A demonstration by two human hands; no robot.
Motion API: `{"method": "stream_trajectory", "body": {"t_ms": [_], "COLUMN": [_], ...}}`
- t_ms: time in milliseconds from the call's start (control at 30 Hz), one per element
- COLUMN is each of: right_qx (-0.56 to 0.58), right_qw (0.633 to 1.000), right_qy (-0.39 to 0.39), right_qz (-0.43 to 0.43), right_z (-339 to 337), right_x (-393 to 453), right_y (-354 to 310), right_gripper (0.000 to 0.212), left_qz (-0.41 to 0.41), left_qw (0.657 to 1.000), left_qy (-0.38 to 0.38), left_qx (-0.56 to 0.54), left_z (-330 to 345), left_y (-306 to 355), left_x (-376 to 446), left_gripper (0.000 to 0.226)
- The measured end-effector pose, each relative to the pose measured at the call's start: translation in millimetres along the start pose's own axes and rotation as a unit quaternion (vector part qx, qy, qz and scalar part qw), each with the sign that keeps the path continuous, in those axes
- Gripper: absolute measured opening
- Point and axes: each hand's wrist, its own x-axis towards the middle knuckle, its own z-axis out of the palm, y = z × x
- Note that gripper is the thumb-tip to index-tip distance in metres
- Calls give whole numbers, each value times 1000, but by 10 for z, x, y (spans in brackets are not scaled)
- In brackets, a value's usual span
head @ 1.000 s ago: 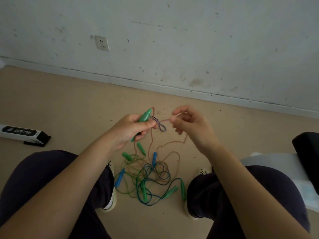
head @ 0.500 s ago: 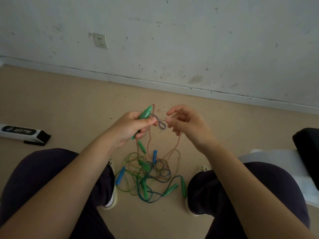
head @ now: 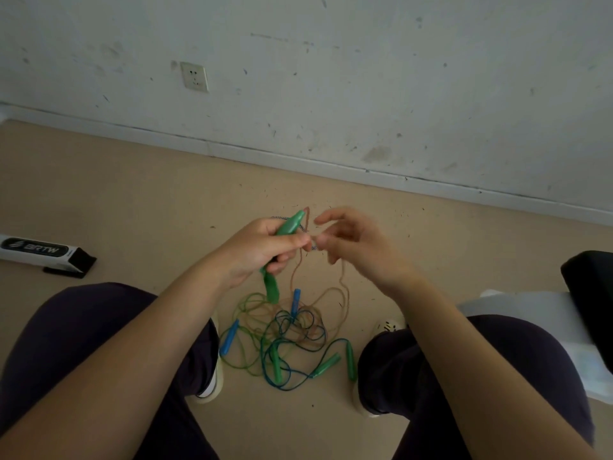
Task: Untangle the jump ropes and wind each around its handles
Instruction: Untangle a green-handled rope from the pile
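- Nearest are the person's knees in dark trousers, spread so the pile of ropes (head: 285, 340) lies on the floor (head: 132, 194) between the shoes: green and blue cords looped over each other, with blue and green handles scattered through them.
- A pale brownish cord (head: 343, 287) rises from that pile to the hands, so it looks like the rope being freed first.
- The left hand (head: 262, 249) is curled round a pair of green handles (head: 282, 254), held together, I'd guess, as the core for winding.
- The right hand (head: 351, 242) has fingers bent, thumb and forefinger pinching a small loop just beside the left thumb; whether that is a knot or a turn of cord is too fine to tell.
- The cords crossing the brown one below look like the main snag to pulling it clear.
- To the left lies a white and black box (head: 39, 252); to the right, a pale seat edge with something black on it.
- Behind stands a scuffed wall (head: 365, 78) with a socket (head: 194, 76).
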Motion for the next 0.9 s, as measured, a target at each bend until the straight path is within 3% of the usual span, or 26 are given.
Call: {"method": "stream_trajectory", "body": {"t_ms": [100,167,300,367,500,600,900], "right_qx": [-43,-55,36,64,55,54,-19], "right_qw": [999,997,980,983,997,997,999], "right_qy": [-13,57,196,173,55,-1,-19], "right_qz": [-7,-8,8,12,-29,-54,-24], "right_z": [61,-9,-159,-168,-53,32,40], "right_x": [14,31,44,52,49,41,33], "right_y": [44,40,44,74,93,82,75], "right_gripper": [10,9,7,6,26,15,7], "left_qz": [-1,-2,-9,-10,-17,-32,-55], "left_qw": [1000,1000,999,998,996,995,993], "left_qy": [-15,-17,-44,-60,-85,-97,-102], "left_qx": [3,-6,-24,-23,-21,-23,-17], "left_z": [8,-35,-79,-67,-4,26,-14], "left_y": [4,14,6,-5,7,-20,5], "left_x": [7,8,-1,-10,-22,-13,-34], "left_gripper": [19,18,24,27,26,28,40]}}
